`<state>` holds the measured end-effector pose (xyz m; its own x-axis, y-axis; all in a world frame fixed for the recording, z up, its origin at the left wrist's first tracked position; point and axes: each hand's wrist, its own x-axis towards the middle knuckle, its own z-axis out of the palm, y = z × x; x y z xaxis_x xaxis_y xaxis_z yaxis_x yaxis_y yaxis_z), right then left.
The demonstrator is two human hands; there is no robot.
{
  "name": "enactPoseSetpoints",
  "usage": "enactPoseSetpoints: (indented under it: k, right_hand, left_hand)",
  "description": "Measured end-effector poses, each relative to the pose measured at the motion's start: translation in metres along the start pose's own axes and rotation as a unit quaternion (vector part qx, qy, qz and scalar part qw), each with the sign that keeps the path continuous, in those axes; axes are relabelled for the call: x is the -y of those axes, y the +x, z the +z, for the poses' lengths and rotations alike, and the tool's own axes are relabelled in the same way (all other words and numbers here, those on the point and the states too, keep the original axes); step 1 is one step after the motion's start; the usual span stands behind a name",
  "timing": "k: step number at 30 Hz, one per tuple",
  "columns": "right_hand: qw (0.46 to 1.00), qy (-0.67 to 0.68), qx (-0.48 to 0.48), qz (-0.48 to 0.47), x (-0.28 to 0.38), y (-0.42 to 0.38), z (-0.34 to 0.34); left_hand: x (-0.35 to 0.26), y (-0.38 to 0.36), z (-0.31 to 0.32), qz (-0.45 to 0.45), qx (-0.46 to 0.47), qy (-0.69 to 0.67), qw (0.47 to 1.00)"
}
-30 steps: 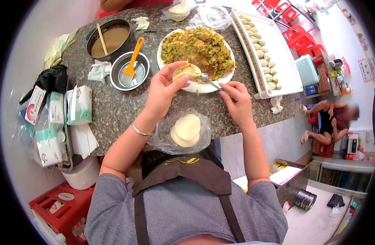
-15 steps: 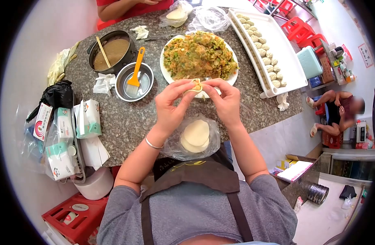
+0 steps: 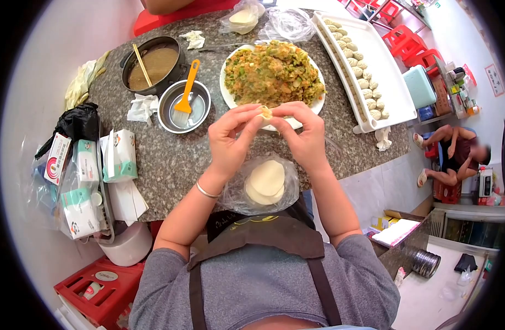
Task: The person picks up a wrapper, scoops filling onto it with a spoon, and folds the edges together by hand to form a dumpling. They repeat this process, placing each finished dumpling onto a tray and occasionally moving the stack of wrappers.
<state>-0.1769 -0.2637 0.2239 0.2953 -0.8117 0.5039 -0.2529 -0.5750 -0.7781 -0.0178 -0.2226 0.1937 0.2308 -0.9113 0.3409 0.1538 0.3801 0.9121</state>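
We pinch dumpling [image 3: 265,113] shut, middle of frame, left hand [image 3: 230,140] and right hand [image 3: 303,137] both gripping it. Second ago, wrapper lay open in left hand, right hand at spoon. Now folded, filling inside. Plate [image 3: 313,105] just above, wrappers [image 3: 266,179] below.

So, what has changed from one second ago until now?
The right hand let go of the spoon and joined the left hand; both now pinch the filled wrapper shut. The filling plate, brush bowl and dumpling tray stayed.
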Motion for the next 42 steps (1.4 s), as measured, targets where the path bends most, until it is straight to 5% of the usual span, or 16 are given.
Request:
enactPoseSetpoints:
  k: [4,6,13,15,19,25,31,36,40,42]
  right_hand:
    - [0.997,0.046,-0.003,0.059,-0.001,0.003,-0.004]
    - [0.973,0.119,0.078,0.18,-0.003,0.008,-0.012]
    - [0.994,0.038,0.051,0.093,0.003,0.006,-0.008]
    - [0.999,0.009,0.038,0.024,0.003,0.004,-0.007]
    - [0.999,-0.006,0.031,0.012,-0.001,0.004,-0.005]
    - [0.985,0.073,0.064,0.145,0.002,0.01,-0.012]
    - [0.997,0.004,0.045,0.056,0.003,0.007,-0.005]
    - [0.999,-0.031,0.04,-0.002,0.001,0.005,-0.003]
    - [0.999,-0.01,-0.005,0.039,-0.001,0.004,-0.003]
    - [0.984,0.067,0.051,0.158,0.0,0.007,-0.009]
  left_hand:
    - [0.004,0.001,-0.002,0.053,0.022,0.031,0.998]
    - [0.003,0.002,-0.005,0.073,0.055,0.038,0.995]
    - [-0.004,0.001,-0.003,0.062,0.051,0.066,0.994]
    - [-0.007,0.0,-0.001,-0.036,0.013,-0.013,0.999]
    - [-0.003,0.002,-0.001,-0.058,0.013,-0.026,0.998]
    - [0.0,0.002,-0.003,-0.035,0.046,-0.052,0.997]
    - [0.003,0.0,-0.005,0.011,0.061,-0.025,0.998]
    - [0.0,0.0,-0.003,-0.054,0.006,-0.027,0.998]
    - [0.001,0.002,-0.002,-0.077,-0.004,-0.073,0.994]
    - [0.004,0.002,-0.005,-0.036,0.03,-0.041,0.998]
